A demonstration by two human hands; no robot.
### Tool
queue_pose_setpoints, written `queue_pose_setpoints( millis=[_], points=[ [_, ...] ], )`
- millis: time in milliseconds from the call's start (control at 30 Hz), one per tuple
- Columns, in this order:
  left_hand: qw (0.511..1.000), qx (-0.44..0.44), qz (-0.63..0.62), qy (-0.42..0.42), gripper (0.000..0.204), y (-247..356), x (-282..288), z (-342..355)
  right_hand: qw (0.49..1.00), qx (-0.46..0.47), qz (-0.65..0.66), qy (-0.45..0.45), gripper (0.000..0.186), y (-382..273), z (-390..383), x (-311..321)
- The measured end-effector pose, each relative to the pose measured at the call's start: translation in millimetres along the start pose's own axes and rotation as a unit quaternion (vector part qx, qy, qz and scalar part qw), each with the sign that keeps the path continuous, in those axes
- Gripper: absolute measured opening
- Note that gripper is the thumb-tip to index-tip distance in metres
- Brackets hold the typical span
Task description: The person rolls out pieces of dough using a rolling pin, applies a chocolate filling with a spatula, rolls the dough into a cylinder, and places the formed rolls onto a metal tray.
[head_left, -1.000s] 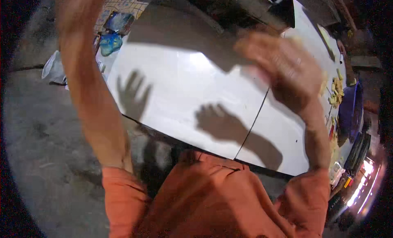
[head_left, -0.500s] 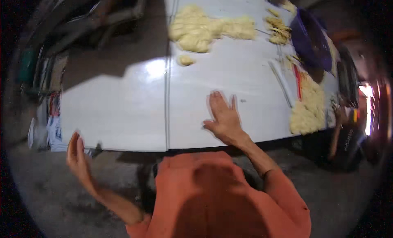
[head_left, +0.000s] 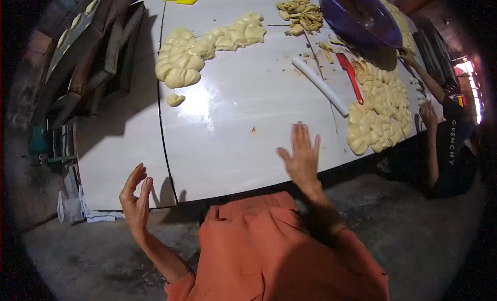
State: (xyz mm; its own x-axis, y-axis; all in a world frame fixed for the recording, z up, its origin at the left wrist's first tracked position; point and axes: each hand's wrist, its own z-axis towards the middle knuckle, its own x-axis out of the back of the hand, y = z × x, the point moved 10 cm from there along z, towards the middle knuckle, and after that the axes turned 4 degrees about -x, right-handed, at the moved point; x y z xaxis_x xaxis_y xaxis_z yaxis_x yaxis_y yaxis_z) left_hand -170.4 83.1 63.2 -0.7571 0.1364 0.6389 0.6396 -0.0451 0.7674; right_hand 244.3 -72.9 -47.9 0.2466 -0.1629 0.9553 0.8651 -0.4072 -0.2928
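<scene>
My right hand (head_left: 303, 156) is open, palm down with its fingers spread, at the near part of the white tabletop (head_left: 233, 145). Nothing is in it. Over the table's near left edge my left hand (head_left: 136, 200) hangs in the air, fingers curved and thumb apart, holding nothing. Beyond the hands lies a spread of pale dough pieces (head_left: 178, 60), with a small lone dough lump (head_left: 175, 99) on its near side. To the right of my right hand is another mass of dough pieces (head_left: 380, 112), pressed close together.
A white rod (head_left: 321, 86) and a red scraper (head_left: 350, 77) lie by the right dough. Behind them stand a purple basin (head_left: 362, 16) and a heap of yellowish strips (head_left: 303, 15). Far left are stacked trays (head_left: 98, 47); a yellow scraper (head_left: 181, 0) lies at back. A co-worker's arms (head_left: 427, 83) reach in at right.
The view has swung to the right, so the table's things appear shifted left. My left hand has come nearer the table edge and my right hand's fingers now point straight ahead.
</scene>
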Motion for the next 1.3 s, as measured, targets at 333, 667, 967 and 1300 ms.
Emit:
queue_pose_setpoints(
  millis=[333, 667, 967, 1300],
  points=[
    [0.993, 0.008, 0.01, -0.118, 0.049, -12.6, -54.1, 12.7, 0.972, 0.208, 0.097, -0.051, 0.083, -118.3, 8.5, -12.3],
    [0.995, 0.023, -0.033, -0.096, 0.05, -40.8, -46.8, 22.8, 0.928, -0.156, 0.33, 0.074, 0.063, 99.2, 136.4, 116.9],
    [0.995, 0.062, -0.027, -0.067, 0.053, 9.7, -97.8, 8.5, 0.927, -0.119, -0.162, 0.317, 0.07, 227.4, 279.3, 209.7],
    [0.997, 0.026, -0.043, -0.065, 0.041, 58.4, -169.0, -3.8, 0.989, 0.07, 0.115, 0.058, 0.025, 93.2, 223.3, 90.9]
  ],
)
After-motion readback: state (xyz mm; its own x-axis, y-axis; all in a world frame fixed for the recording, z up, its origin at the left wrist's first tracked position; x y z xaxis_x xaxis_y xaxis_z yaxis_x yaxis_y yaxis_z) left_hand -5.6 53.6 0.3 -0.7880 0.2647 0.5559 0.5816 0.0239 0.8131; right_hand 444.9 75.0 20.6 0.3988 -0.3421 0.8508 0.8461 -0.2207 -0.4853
